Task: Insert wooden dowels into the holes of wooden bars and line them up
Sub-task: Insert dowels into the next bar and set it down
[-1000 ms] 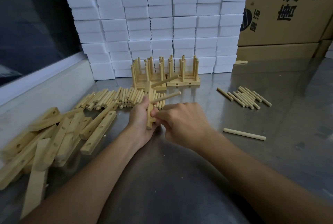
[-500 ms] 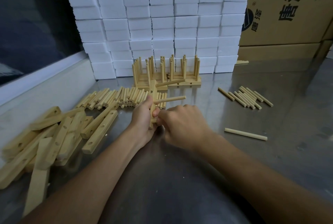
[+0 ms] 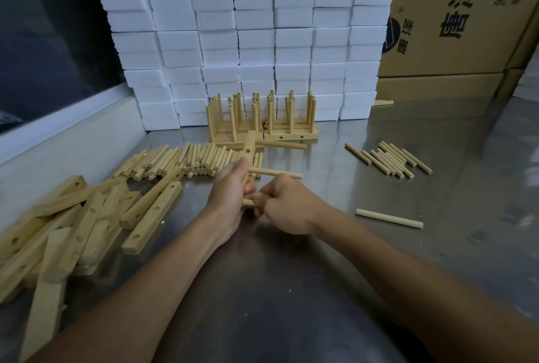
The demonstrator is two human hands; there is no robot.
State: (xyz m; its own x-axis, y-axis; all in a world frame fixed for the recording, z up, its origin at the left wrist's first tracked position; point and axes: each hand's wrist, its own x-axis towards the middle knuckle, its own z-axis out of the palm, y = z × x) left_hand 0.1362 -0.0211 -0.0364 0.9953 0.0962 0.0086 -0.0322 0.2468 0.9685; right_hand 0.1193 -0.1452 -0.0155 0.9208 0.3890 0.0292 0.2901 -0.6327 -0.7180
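You are holding the wooden bar (image 3: 249, 149) upright in your left hand (image 3: 230, 187), with its long axis running away from you toward the row of finished bars (image 3: 262, 126) at the back of the counter (image 3: 291, 289). The left grip is wrapping the bar's lower half. Two dowels are already projecting from the bar to its right: the upper dowel (image 3: 284, 145) near the top and the middle dowel (image 3: 277, 173) just above your fingers.

Your right hand (image 3: 287, 206) is pinching the third dowel (image 3: 248, 202) at the bar's lower end, directly right of the bar. This dowel is lying crosswise to the bar, parallel to the two above it, with its near tip meeting the bar; the hole itself is hidden behind your fingers. The coming move likely calls for pushing leftward along the dowel's axis while the left hand braces the bar.

The bar is pale, square-edged wood with round holes; the dowels are plain, smooth, pale rods. Loose dowels (image 3: 175, 161) are lying left of the bar, and undrilled-side bars (image 3: 87, 216) are piled farther left.
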